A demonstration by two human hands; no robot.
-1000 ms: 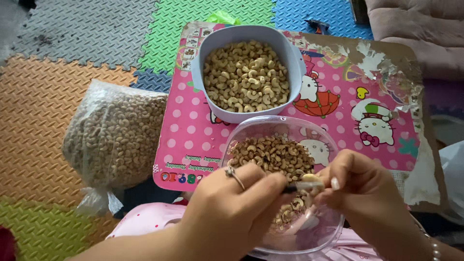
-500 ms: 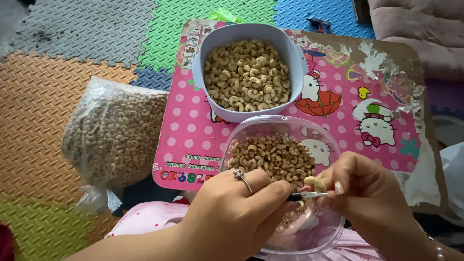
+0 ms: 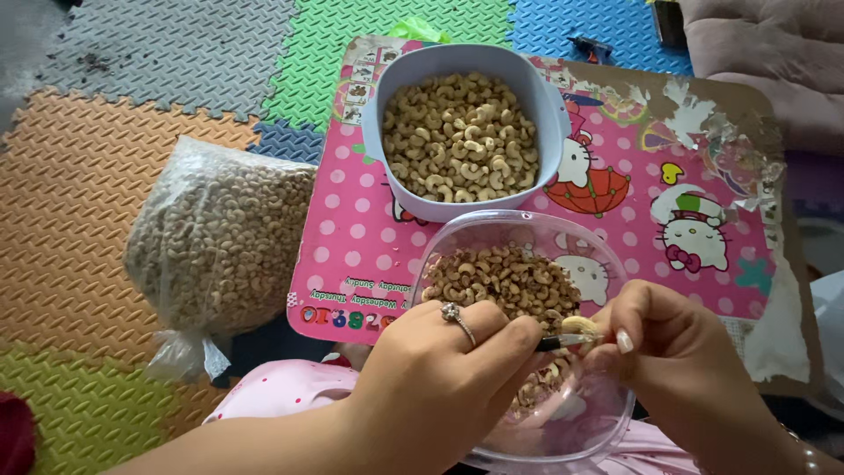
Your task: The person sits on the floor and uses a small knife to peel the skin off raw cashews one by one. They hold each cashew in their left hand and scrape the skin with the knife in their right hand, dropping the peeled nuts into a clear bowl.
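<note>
Off the hands, a pale blue tub (image 3: 552, 105) of peeled cashews stands beyond them on a pink dotted cartoon mat (image 3: 352, 237), a knotted clear bag (image 3: 215, 246) of nuts lies to their left, on coloured foam floor tiles (image 3: 97, 202).

Floor mat (image 3: 132, 53) underneath everything. Low bench (image 3: 703, 158) sits on it, centre to right. Tub of peeled cashews (image 3: 463, 132) on the bench, far side. Clear bowl of unpeeled cashews (image 3: 519, 281) in front of the tub, at the bench's near edge. Bag of cashews (image 3: 215, 242) on the mat, left of the bench. Left hand (image 3: 440, 387) and right hand (image 3: 677, 352) over the bowl's near half, a cashew (image 3: 580, 327) and a small tool (image 3: 558, 341) between them. Cushion (image 3: 774, 53) behind the bench, far right.
</note>
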